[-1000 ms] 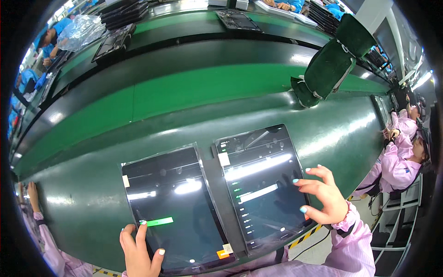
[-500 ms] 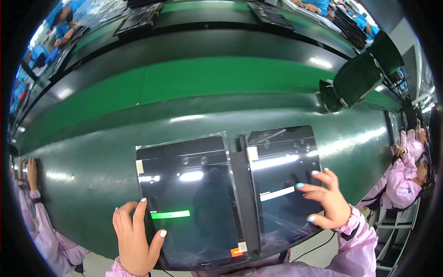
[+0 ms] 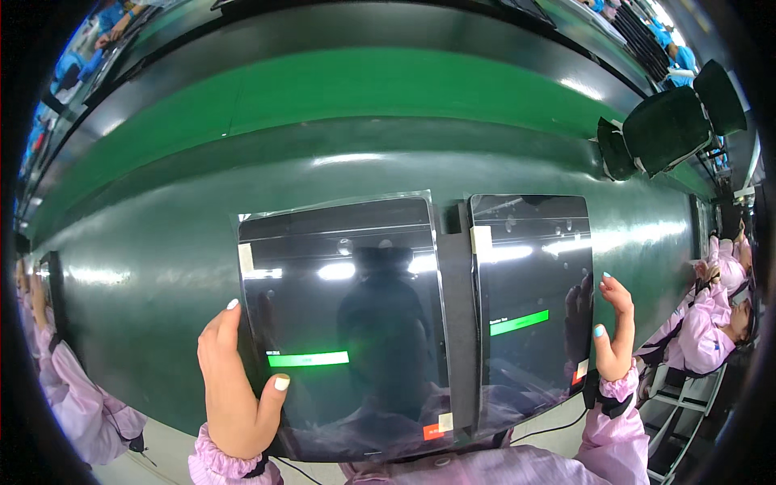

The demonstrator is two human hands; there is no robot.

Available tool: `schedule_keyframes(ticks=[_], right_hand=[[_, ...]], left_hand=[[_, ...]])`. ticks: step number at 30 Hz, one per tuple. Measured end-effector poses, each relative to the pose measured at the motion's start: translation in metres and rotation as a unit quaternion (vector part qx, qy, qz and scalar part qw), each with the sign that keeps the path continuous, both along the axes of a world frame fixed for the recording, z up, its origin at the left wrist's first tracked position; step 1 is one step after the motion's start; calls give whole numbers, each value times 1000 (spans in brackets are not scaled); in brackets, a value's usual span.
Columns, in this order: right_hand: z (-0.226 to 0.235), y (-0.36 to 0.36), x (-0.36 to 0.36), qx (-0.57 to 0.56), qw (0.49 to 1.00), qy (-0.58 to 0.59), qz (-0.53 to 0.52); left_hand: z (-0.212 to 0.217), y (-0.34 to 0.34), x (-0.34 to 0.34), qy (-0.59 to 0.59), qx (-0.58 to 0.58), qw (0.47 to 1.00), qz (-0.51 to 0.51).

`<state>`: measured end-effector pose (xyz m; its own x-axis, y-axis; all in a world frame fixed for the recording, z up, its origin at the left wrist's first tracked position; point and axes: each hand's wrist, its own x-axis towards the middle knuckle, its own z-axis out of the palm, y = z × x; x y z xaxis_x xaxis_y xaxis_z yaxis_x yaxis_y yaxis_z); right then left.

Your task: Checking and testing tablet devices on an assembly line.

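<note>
Two dark flat screens lie side by side on the green bench. The left screen (image 3: pixel 347 319), edged with clear film, shows a green bar; so does the right screen (image 3: pixel 529 279), lower on its glass. Both carry pale tape tabs and an orange sticker. At the left screen's left edge is my left hand (image 3: pixel 238 392), open, its thumb stretched over the glass and its fingers along the side. My right hand (image 3: pixel 617 327) is beside the right screen's right edge, thumb and index finger apart, holding nothing. Its other fingers are mostly hidden.
The green bench top (image 3: pixel 145 323) extends around the screens. A black strip (image 3: pixel 462 315) lies between them. At the far right stands a dark, cloth-wrapped fixture (image 3: pixel 667 129). People in pink sleeves (image 3: pixel 699 331) sit at both sides. A cable (image 3: pixel 550 428) hangs below the front edge.
My right hand has moved off the right screen's glass to its right edge. That screen's bar turned from white to green. My left hand stays by the left screen. The view has shifted.
</note>
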<state>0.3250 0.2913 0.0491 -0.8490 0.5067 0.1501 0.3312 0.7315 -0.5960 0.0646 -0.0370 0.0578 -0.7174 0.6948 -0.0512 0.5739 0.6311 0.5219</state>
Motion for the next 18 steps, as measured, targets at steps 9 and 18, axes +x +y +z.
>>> schedule_keyframes(ticks=[9, 18], right_hand=[[5, 3, -4, 25, 999, -11, 25], [9, -1, -8, 79, 996, -3, 48]], left_hand=[[7, 4, 7, 78, 15, 994, -80], [10, 12, 17, 104, 6, 981, -162]])
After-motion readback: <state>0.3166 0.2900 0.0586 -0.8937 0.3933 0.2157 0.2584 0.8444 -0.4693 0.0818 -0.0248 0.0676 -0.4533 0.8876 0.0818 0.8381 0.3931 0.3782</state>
